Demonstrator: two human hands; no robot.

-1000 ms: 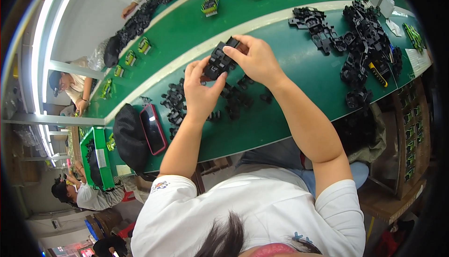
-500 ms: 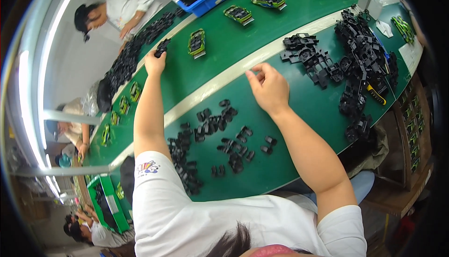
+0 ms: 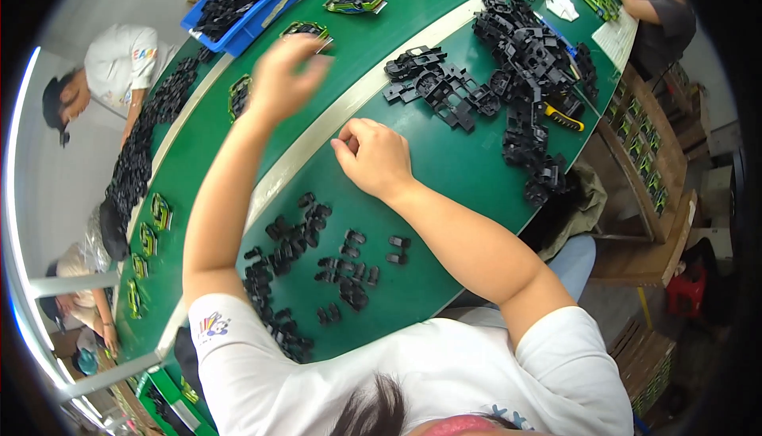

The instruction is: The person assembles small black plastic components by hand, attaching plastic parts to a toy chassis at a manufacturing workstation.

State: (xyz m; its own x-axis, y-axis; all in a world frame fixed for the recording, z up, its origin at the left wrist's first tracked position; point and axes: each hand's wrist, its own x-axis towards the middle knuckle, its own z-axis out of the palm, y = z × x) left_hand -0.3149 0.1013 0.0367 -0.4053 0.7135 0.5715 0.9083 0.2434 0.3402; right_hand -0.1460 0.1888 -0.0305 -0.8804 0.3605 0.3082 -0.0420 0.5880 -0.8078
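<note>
Raised over the green belt, my left hand (image 3: 287, 80) is blurred by motion, and I cannot see whether anything is in it. One green-and-black toy car body (image 3: 239, 98) lies partly hidden beside my left wrist; another car body (image 3: 305, 29) shows just behind the fingers. My right hand (image 3: 375, 156) hovers by the pale strip at the belt's edge, its fingers curled in and thumb against them, with nothing showing between them. Small black plastic parts (image 3: 290, 245) are scattered on the green table below my hands. Flat black chassis-like parts (image 3: 440, 82) lie to the right of my right hand.
A large heap of black parts (image 3: 520, 63) covers the table's right side, with a yellow-handled cutter (image 3: 563, 117) on it. A blue bin (image 3: 238, 35) of black parts stands at the far side. More car bodies (image 3: 355, 2) sit along the belt. Co-workers (image 3: 111, 75) sit across.
My left hand has drawn back from the far edge toward the car bodies; the black part it held no longer shows. My right hand's fingers have curled in. The whole view has shifted.
</note>
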